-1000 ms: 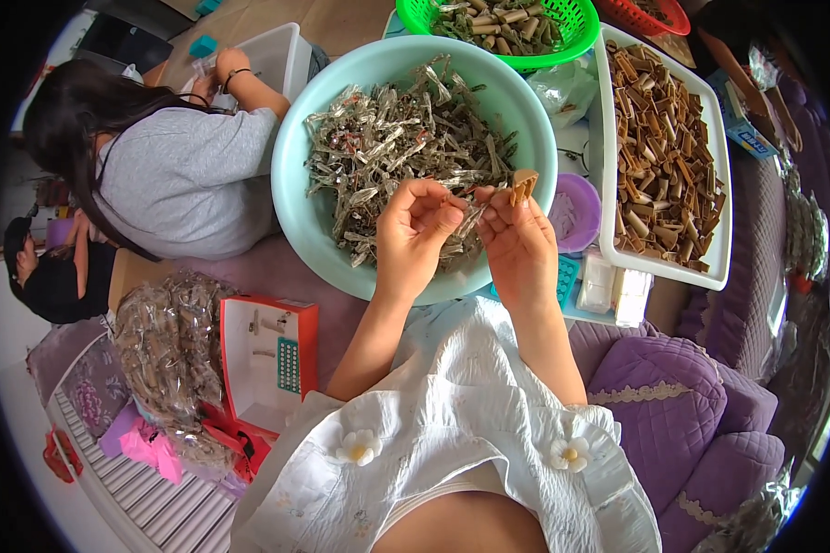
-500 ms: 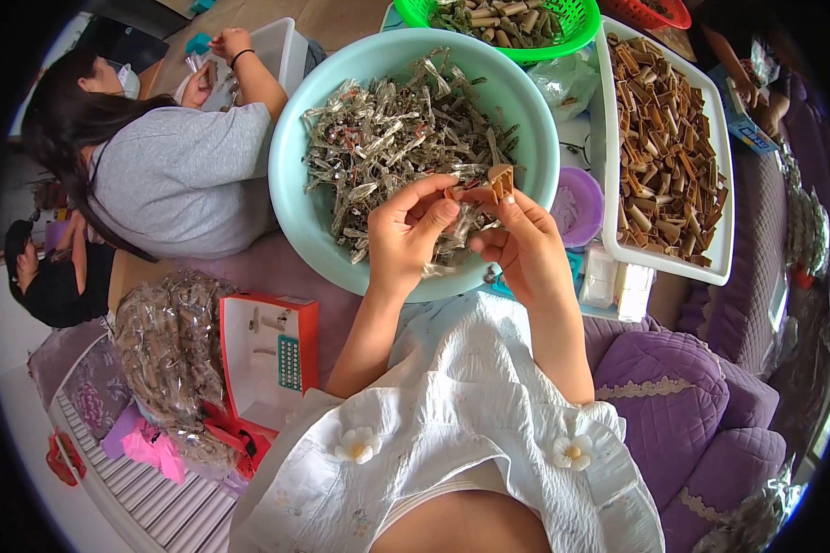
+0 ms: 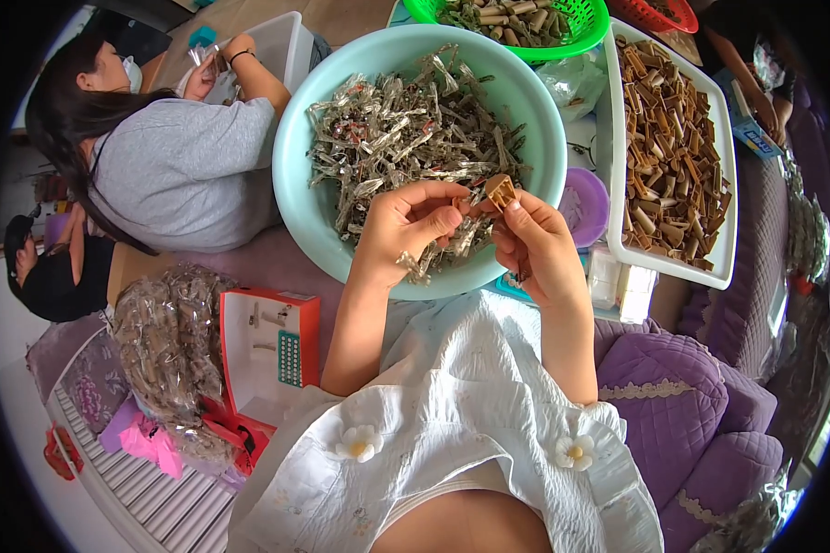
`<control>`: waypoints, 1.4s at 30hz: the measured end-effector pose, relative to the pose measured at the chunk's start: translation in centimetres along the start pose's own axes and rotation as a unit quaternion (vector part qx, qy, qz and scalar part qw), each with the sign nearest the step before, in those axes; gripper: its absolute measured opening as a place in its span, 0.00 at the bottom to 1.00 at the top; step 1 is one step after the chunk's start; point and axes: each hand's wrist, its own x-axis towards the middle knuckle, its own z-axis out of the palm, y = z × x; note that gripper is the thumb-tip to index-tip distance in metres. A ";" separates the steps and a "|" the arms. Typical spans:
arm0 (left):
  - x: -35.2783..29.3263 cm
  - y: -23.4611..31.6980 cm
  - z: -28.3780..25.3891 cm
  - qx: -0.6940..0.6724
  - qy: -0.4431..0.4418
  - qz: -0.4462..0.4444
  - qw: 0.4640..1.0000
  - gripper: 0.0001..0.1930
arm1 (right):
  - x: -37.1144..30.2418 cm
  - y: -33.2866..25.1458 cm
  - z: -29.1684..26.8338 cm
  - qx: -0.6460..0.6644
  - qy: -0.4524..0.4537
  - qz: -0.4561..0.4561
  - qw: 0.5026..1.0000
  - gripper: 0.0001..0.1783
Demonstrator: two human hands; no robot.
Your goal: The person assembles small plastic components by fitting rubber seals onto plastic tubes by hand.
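Note:
Both hands are raised over the near part of a pale green basin [image 3: 290, 198], which is heaped with small clear-wrapped bundles [image 3: 378, 120] of dry greyish pieces. My right hand [image 3: 542, 241] pinches a short brown curled piece like bark [image 3: 501, 192] between thumb and fingers, its hollow end tilted up. Close to its left, my left hand [image 3: 401, 229] has thumb and forefinger pressed together on a small reddish-brown bit, too small to name. Wrapped bundles show just below both hands.
At the right, a white tub [image 3: 730, 198] holds many brown curled pieces. Near it are a purple bowl [image 3: 601, 210] and a green basket [image 3: 602, 32]. A red box [image 3: 306, 341] and clear bags [image 3: 166, 341] lie at left. A person in grey [image 3: 189, 175] works beside me.
My right hand has shifted slightly and turned the brown piece so its hollow end shows more. My left hand has lowered a little. The neighbour's hands have moved closer together.

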 end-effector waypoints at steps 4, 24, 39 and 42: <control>-0.2 0.6 0.1 0.056 -0.024 0.003 0.998 0.13 | 0.1 0.5 -0.3 0.004 -0.033 -0.010 0.999 0.13; -0.7 0.6 -0.8 0.026 0.083 0.078 0.993 0.09 | -0.1 0.3 -2.8 -0.192 0.030 -0.180 0.964 0.13; 2.0 1.7 -5.4 0.423 0.129 0.035 0.896 0.07 | -0.3 1.0 -4.7 -0.086 0.163 -0.177 0.967 0.12; 2.3 2.6 -3.9 0.556 0.104 -0.009 0.825 0.11 | -0.4 0.9 -4.4 -0.092 0.186 -0.176 0.962 0.12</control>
